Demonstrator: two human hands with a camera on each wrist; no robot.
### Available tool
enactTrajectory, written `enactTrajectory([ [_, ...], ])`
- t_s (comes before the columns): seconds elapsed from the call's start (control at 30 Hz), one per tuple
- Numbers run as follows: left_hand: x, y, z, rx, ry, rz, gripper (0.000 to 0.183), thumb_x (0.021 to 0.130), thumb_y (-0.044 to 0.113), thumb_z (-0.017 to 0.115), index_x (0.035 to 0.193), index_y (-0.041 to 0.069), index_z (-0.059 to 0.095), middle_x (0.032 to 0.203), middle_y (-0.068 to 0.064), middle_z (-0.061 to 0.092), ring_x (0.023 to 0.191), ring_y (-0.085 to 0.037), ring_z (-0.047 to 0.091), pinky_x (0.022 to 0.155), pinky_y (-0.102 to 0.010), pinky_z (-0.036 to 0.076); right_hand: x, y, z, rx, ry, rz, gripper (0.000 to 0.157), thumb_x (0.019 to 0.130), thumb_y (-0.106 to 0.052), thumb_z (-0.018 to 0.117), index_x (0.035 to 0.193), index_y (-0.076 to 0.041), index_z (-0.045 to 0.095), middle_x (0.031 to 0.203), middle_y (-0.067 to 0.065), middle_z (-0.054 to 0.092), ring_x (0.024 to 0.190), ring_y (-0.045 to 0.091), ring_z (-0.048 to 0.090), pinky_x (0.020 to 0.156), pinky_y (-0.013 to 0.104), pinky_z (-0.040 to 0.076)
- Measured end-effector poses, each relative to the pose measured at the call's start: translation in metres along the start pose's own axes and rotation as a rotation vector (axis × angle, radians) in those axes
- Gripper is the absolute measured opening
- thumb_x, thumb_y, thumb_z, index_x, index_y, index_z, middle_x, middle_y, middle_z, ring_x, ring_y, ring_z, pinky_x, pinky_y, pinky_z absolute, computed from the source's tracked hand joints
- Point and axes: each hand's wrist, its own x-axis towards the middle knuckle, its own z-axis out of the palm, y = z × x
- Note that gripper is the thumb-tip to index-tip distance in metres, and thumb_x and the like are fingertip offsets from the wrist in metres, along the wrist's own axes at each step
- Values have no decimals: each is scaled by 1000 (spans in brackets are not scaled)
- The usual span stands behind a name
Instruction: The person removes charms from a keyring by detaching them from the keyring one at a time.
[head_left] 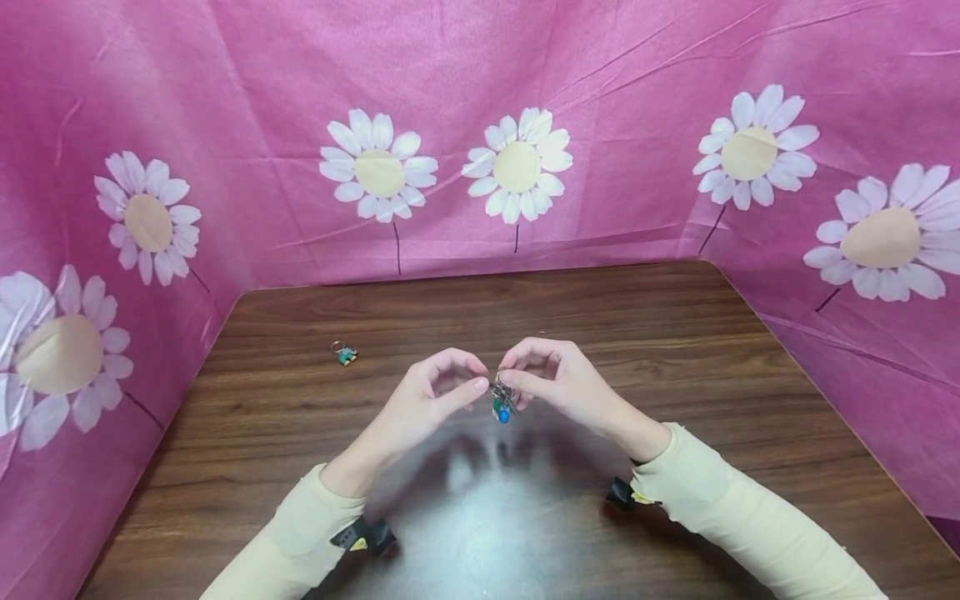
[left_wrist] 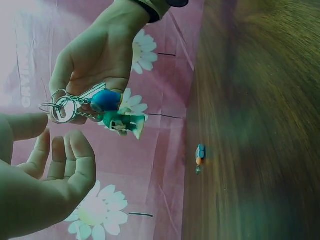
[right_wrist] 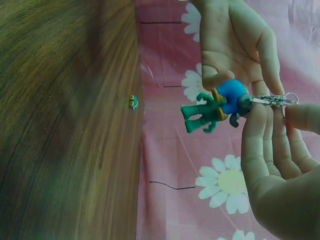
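Both hands meet over the middle of the table around a bunch of metal key rings and chains [left_wrist: 65, 107]. From it hang a small figure with a blue rounded top [right_wrist: 232, 95] and green limbs [right_wrist: 200, 114], and a flat silver piece like a key [left_wrist: 95, 91]. My right hand [head_left: 566, 383] pinches the rings between thumb and fingertips from the right. On the other side, my left hand [head_left: 431, 392] has its thumb and index fingertips close together right at the rings. The left hand's other fingers [left_wrist: 75, 155] are bent loosely.
At the back left of the brown wooden table [head_left: 300, 417] lies another keychain [head_left: 346, 356], a small teal figure with a metal ring. A tiny metallic piece [head_left: 542, 333] lies beyond the right hand. A pink cloth [head_left: 450, 67] with daisies surrounds the table's far and side edges.
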Motion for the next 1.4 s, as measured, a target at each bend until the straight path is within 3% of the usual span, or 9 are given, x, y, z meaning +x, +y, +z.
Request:
enactTrajectory([
  [0.17, -2, -5, 3, 115, 20, 62, 21, 92, 13, 76, 107, 5, 65, 91, -7, 68, 81, -20, 66, 72, -30, 58, 0, -1, 3, 7, 23, -10, 12, 95, -1, 69, 105, 5, 66, 83, 15, 68, 65, 20, 67, 62, 45, 62],
  [0.33, -4, -9, 9, 274, 85, 103, 39, 79, 28, 90, 106, 16, 66, 89, 1, 69, 78, -17, 66, 70, -31, 59, 0, -2, 6, -6, 40, -32, 11, 94, 2, 68, 104, 6, 65, 80, 14, 67, 64, 18, 67, 59, 47, 62],
  [0.5, -4, -9, 14, 394, 150, 162, 37, 77, 33, 91, 104, 21, 69, 87, 10, 71, 77, -8, 67, 70, -32, 59, -2, -3, 10, -56, 45, -38, 10, 94, -1, 70, 103, 3, 66, 82, 16, 68, 66, 20, 69, 60, 49, 62],
  [0.73, -3, -11, 14, 359, 140, 233, 25, 82, 17, 86, 104, 14, 76, 86, 9, 75, 75, -6, 70, 70, -35, 61, -3, -5, 13, -82, 53, -61, 9, 95, -3, 70, 102, 0, 66, 84, 16, 69, 68, 25, 70, 61, 51, 62],
  [1.0, -6, -6, 11, 288, 113, 191, 26, 85, 21, 85, 109, 13, 76, 94, 6, 77, 82, -9, 73, 74, -38, 62, -3, -8, 16, -198, 84, -126, 7, 94, -4, 72, 100, -5, 68, 80, 7, 71, 64, 25, 68, 57, 42, 61],
  [1.4, -9, 0, 7, 269, 96, 197, 25, 87, 19, 83, 110, 12, 75, 101, 4, 77, 90, -10, 73, 81, -32, 60, -3, -11, 14, -141, 53, -123, 7, 95, -1, 69, 101, -1, 66, 80, 11, 69, 64, 24, 67, 61, 42, 61],
])
